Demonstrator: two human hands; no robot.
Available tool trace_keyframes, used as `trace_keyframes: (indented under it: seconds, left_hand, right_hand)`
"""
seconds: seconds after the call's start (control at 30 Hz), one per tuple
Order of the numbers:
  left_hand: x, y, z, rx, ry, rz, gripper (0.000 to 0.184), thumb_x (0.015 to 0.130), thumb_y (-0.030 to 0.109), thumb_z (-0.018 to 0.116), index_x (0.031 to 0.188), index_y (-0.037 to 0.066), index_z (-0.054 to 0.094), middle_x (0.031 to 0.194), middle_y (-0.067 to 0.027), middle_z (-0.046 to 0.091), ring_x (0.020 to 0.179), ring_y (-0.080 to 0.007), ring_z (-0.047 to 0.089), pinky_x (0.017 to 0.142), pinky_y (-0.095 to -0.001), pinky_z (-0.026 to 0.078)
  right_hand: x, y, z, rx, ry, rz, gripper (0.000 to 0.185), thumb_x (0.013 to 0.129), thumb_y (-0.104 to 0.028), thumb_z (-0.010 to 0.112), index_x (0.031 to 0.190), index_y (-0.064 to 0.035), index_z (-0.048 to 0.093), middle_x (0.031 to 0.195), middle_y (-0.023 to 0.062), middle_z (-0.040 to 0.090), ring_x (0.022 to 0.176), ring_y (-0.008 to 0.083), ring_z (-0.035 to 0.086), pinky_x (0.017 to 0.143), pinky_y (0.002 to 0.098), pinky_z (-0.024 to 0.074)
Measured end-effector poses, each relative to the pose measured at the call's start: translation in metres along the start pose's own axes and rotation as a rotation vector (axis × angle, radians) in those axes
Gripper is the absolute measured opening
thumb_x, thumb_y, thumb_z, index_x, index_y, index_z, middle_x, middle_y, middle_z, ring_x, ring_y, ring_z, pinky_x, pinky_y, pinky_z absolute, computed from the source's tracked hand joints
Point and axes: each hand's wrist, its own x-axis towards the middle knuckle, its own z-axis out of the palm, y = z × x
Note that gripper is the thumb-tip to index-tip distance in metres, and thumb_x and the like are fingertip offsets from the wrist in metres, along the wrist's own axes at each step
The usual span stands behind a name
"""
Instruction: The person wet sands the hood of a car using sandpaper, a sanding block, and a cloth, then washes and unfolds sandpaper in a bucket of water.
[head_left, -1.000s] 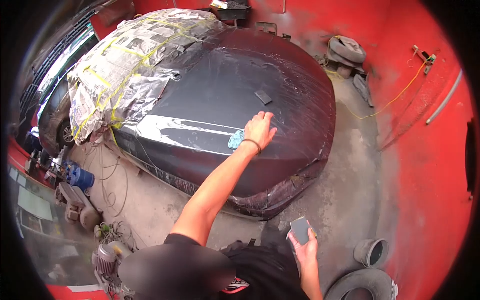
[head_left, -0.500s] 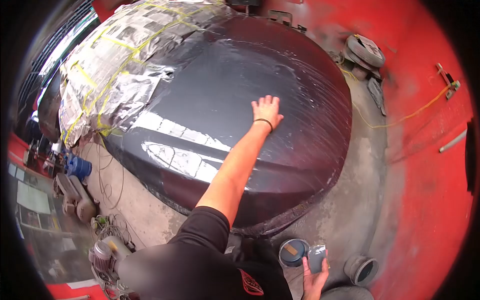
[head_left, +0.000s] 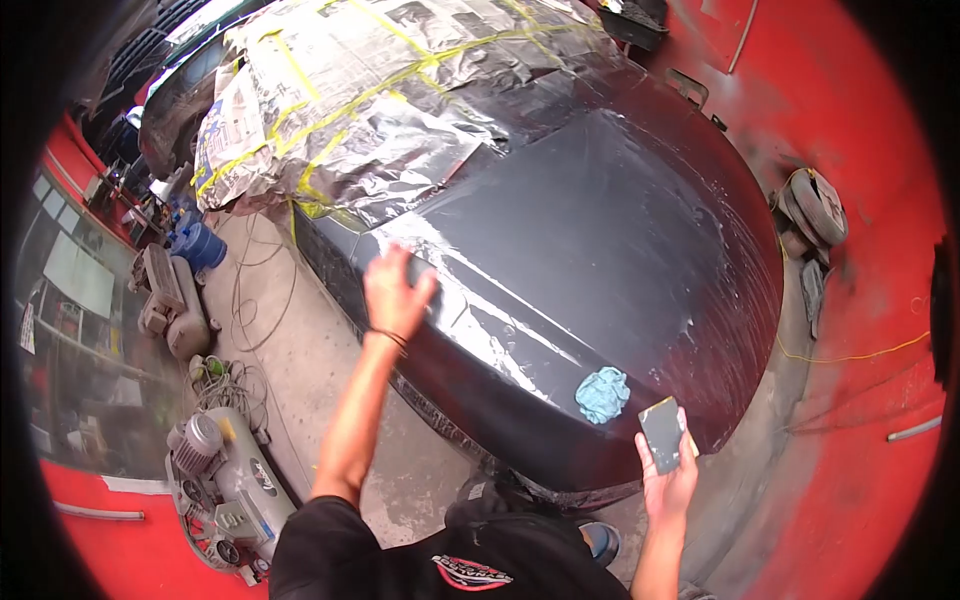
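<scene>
My left hand (head_left: 398, 295) is over the left side of the dark, wet car hood (head_left: 620, 230), fingers spread and slightly blurred. Whether its palm touches the surface I cannot tell. At the lower right, my right hand (head_left: 670, 490) grips a flat grey sanding block (head_left: 661, 434) with a yellowish edge, held up off the hood near its front. A crumpled light-blue cloth (head_left: 602, 395) lies on the hood, just left of that block. Whitish wet streaks run down the hood's right side.
Newspaper and foil masking (head_left: 370, 110) with yellow tape covers the car behind the hood. An air compressor (head_left: 235, 490) stands on the floor at left, with coiled hoses and a blue container (head_left: 200, 247) beyond. A red wall (head_left: 880, 200) rises at right.
My view has swung, and my left hand has moved from the middle of the hood to its left side. My right hand still holds the block, now raised nearer the hood. The blue cloth now shows.
</scene>
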Motion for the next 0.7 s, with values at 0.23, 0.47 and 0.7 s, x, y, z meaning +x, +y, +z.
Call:
trace_keyframes:
  seconds: [0.23, 0.47, 0.7]
  left_hand:
    - [0.137, -0.136, 0.020, 0.174, -0.014, 0.212, 0.058, 0.092, 0.036, 0.082, 0.140, 0.008, 0.065, 0.154, -0.0188, 0.059, 0.139, -0.0405, 0.056, 0.117, -0.0519, 0.043]
    - [0.150, -0.144, 0.072, 0.378, -0.115, 0.048, 0.067, 0.100, 0.040, 0.074, 0.159, 0.015, 0.053, 0.172, -0.0183, 0.040, 0.159, -0.0413, 0.035, 0.125, -0.0714, 0.023]
    - [-0.042, 0.175, 0.029, -0.622, -0.601, 0.647, 0.088, 0.083, 0.045, 0.088, 0.156, 0.008, 0.053, 0.163, -0.0188, 0.048, 0.149, -0.0457, 0.047, 0.116, -0.0614, 0.036]
  right_hand:
    - [-0.006, 0.018, 0.054, -0.054, 0.018, -0.046, 0.060, 0.117, -0.034, 0.052, 0.168, -0.0045, 0.040, 0.166, 0.0092, 0.050, 0.150, 0.0279, 0.052, 0.122, 0.0568, 0.0468]
    - [-0.049, 0.032, -0.017, 0.075, 0.257, -0.163, 0.060, 0.116, -0.035, 0.052, 0.169, -0.0098, 0.039, 0.165, 0.0061, 0.052, 0.148, 0.0284, 0.054, 0.121, 0.0590, 0.0469]
    - [-0.023, 0.010, -0.026, 0.006, 0.307, -0.176, 0.056, 0.119, -0.034, 0.045, 0.171, -0.0147, 0.036, 0.163, 0.0055, 0.054, 0.146, 0.0275, 0.055, 0.119, 0.0576, 0.0492]
